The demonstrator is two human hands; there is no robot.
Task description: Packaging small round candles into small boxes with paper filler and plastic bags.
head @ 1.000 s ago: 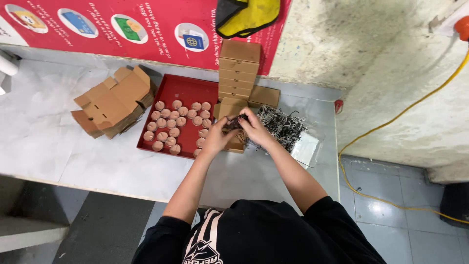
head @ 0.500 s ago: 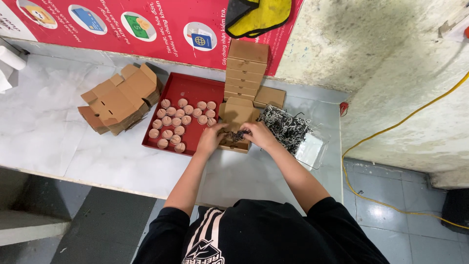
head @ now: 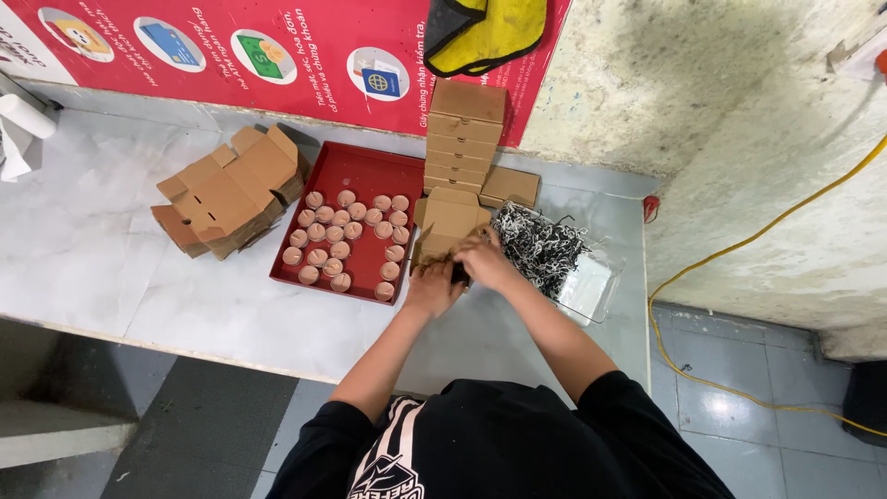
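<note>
A small brown cardboard box stands open on the white table, its lid flap tilted up toward the wall. My left hand presses against its near side and my right hand curls over its right front corner. Something dark shows between my fingers at the box's front edge; I cannot tell what it is. Just left of the box lies a red tray holding several small round tan pieces. Right of my right hand sits a clear bag of black and white shredded paper.
A row of closed brown boxes runs from the open box to the wall. A stack of flat unfolded cardboard blanks lies at the left. A red poster and a yellow-black cloth hang behind. A yellow cable trails down the right.
My right hand has drawn back from the shredded paper to the box's front. Both hands now sit close together at the near edge of the open box.
</note>
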